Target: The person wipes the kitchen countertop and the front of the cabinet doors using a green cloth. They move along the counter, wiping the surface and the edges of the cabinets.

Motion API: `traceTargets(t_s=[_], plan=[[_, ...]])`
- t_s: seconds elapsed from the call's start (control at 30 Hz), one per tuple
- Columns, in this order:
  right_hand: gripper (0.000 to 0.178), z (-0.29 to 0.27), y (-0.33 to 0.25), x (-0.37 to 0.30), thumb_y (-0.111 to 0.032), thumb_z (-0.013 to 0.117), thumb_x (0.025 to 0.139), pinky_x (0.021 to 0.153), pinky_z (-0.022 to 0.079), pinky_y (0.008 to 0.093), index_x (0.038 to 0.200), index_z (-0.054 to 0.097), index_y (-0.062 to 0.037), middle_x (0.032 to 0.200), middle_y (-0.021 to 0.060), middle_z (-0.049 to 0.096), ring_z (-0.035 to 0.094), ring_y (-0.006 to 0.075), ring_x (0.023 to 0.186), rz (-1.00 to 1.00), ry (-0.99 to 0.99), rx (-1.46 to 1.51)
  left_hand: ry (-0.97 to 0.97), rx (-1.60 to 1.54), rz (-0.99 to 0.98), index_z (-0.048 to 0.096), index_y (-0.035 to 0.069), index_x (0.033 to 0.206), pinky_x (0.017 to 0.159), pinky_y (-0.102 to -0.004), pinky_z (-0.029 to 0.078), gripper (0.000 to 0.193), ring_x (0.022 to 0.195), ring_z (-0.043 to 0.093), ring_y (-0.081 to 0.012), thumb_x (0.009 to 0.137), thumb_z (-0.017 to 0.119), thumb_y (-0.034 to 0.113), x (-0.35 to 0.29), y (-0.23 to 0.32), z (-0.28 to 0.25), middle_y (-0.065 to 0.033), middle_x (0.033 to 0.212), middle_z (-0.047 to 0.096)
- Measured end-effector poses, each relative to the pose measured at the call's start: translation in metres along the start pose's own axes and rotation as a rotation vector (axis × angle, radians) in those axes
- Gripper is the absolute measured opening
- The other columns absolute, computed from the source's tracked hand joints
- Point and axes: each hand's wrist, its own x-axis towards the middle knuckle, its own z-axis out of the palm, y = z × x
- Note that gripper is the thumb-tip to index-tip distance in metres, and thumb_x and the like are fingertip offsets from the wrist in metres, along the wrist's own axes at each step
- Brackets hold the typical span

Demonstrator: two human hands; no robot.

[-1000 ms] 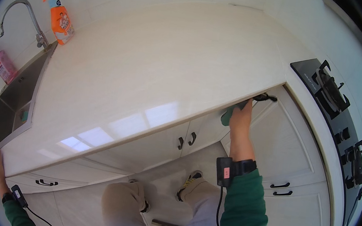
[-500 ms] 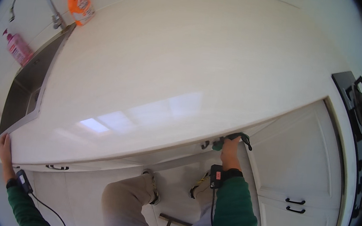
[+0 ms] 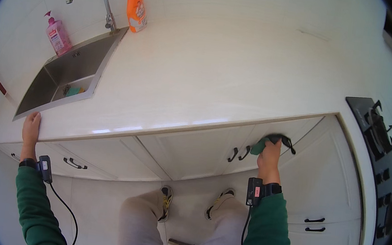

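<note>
My left hand (image 3: 31, 128) rests on the counter's front edge by the near corner of the steel sink (image 3: 54, 103). Its fingers lie over the edge with nothing visible in them. Lower than the countertop, my right hand (image 3: 269, 160) is closed around a green and black handheld tool (image 3: 279, 138) with a black loop at its right end. My fingers cover its middle, so its exact kind does not show. The tool is at the white cabinet door (image 3: 202, 148), just right of two black door handles (image 3: 244, 153). Whether it touches the door I cannot tell.
A pale countertop (image 3: 202, 74) stretches between sink and black gas stove (image 3: 373, 134). An orange spray bottle (image 3: 136, 13), a curved faucet (image 3: 104, 1) and a pink pump bottle (image 3: 58, 37) stand behind the sink. A green sponge (image 3: 75, 91) lies inside it.
The view has shifted, showing more of the cabinet fronts and the sink's inside. My right hand still holds the tool near the cabinet doors. My left hand stays by the sink corner.
</note>
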Motion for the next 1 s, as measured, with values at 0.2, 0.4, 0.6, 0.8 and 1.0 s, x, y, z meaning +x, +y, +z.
traceTargets(t_s=[0.2,0.4,0.6,0.8,1.0], plan=[[0.075,0.06,-0.046,-0.049,0.004,0.049,0.085,0.097,0.041,0.0329,0.152,0.015,0.0024,0.135,0.0163,0.048,0.05,0.0261,0.114,-0.338,-0.062,-0.275,0.048,0.124,-0.054,0.069,0.009,0.109,0.089,-0.0401,0.048,0.037,0.1,0.064,-0.0335,0.092,0.055,0.038,-0.013,0.035,0.001,-0.0143,0.106,0.07],[0.077,0.086,0.006,-0.086,0.002,0.051,0.086,0.118,0.02,0.0397,0.15,0.008,0.0087,0.154,0.0305,0.018,0.021,0.041,0.143,-0.366,0.054,-0.649,0.084,0.214,-0.08,0.07,0.012,0.106,0.089,-0.0422,0.048,0.035,0.102,0.064,-0.0342,0.091,0.055,0.039,-0.022,0.059,-0.002,-0.0133,0.107,0.069],[0.076,0.089,0.039,-0.088,0.005,0.054,0.083,0.117,0.024,0.0414,0.146,0.012,0.0139,0.149,0.0313,0.024,0.028,0.0401,0.14,-0.148,0.111,-0.565,0.099,0.212,-0.112,0.07,0.013,0.106,0.089,-0.0431,0.049,0.034,0.102,0.064,-0.0342,0.089,0.056,0.039,-0.027,0.07,-0.005,-0.0127,0.107,0.069],[0.05,0.087,0.007,-0.087,0.004,0.052,0.084,0.085,0.046,0.0382,0.132,0.04,-0.0015,0.117,0.0143,0.055,0.054,0.0272,0.102,-0.049,-0.019,-0.087,0.091,0.224,-0.144,0.07,0.013,0.106,0.088,-0.0437,0.049,0.034,0.102,0.064,-0.0344,0.089,0.056,0.04,-0.029,0.077,-0.007,-0.0126,0.108,0.069],[0.075,0.113,-0.03,-0.112,0.002,0.05,0.085,0.117,0.022,0.0412,0.15,0.012,0.0079,0.153,0.0319,0.016,0.022,0.0431,0.142,-0.556,-0.065,-0.57,0.081,0.244,-0.153,0.07,0.014,0.107,0.089,-0.0436,0.049,0.034,0.102,0.064,-0.0343,0.089,0.056,0.04,-0.03,0.08,-0.008,-0.0126,0.108,0.069]])
